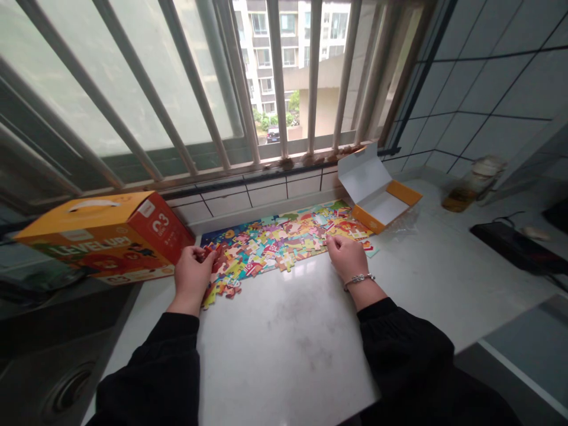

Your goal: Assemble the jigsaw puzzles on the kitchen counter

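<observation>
Loose jigsaw puzzle pieces (260, 244) lie in a colourful heap along the back of the counter, partly over a printed picture sheet (231, 232). At the heap's left end my left hand (193, 274) is closed, with dark red puzzle pieces (211, 253) at its fingertips. My right hand (348, 257), a bracelet on its wrist, is at the right end, with its fingers curled together. Whatever lies between those right fingers is hidden from me. Several pieces (231, 290) have spread onto the counter near my left wrist.
A large orange and red box (106, 239) with a handle stands at left, beside a sink (66, 390). An opened orange box (385, 207) sits at back right near clear plastic. Further right are a glass jar (473, 183) and a black device (517, 245). A barred window rises behind.
</observation>
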`<state>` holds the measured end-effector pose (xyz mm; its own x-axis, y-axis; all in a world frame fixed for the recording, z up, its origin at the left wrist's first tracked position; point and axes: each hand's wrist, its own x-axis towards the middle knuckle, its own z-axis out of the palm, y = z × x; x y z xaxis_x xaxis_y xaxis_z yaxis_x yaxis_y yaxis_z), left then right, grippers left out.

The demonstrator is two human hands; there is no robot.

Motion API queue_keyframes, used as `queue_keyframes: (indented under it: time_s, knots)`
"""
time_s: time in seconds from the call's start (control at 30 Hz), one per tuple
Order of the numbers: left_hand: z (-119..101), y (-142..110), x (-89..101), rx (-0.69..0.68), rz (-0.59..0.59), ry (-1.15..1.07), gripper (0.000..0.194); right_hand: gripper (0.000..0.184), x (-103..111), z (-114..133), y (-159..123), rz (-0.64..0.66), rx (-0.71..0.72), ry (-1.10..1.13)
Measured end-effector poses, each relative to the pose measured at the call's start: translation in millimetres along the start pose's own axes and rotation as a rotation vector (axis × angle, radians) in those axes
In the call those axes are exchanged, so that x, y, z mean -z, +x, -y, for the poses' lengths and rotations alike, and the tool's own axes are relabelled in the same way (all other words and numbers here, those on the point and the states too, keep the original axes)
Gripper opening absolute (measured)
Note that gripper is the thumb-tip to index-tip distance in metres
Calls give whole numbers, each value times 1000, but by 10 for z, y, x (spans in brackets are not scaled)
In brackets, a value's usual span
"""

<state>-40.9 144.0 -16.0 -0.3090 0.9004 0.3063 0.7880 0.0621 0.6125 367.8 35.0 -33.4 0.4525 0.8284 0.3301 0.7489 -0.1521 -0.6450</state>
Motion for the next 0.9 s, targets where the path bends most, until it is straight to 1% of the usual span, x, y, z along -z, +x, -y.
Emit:
queue_keyframes:
  time_s: [0.07,0.13,0.2,0.23,0.27,0.33,0.4,0.43,0.5,0.6,0.7,0.8,0.9]
  knots:
    - [-85,-124,68,-14,-31,-153,34,48,8,9,4,1,-7,4]
    - [-198,-339,119,-12,40,-398,42,49,9,11,7,4,-13,8]
    - [-321,-645,135,-24,207,-641,57,48,2,2,9,7,-16,10]
    - [-380,-818,131,-35,311,-691,63,47,-2,-5,9,9,-18,10]
    - [-435,-991,123,-50,429,-710,65,46,-7,-13,9,13,-18,10]
    - [-525,-1290,101,-106,622,-691,51,47,-12,-26,7,15,-16,5]
    - [-583,-1469,84,-241,736,-500,35,48,-12,-30,2,17,-11,-3]
    - [-598,-1507,79,-306,755,-410,30,49,-11,-29,-2,18,-10,-7]
    - [-603,-1500,78,-411,743,-263,24,50,-7,-21,-9,26,-12,-13]
    - [-578,-1411,90,-480,682,-167,21,49,-5,-9,-18,35,-8,-11]
    - [-562,-1371,101,-528,659,-136,20,49,-8,-6,-21,42,8,-10]
    - [-565,-1390,98,-574,666,-130,23,48,-13,-12,-26,46,18,-21]
    - [-567,-1402,91,-586,666,-134,26,49,-28,-20,-35,50,45,-61]
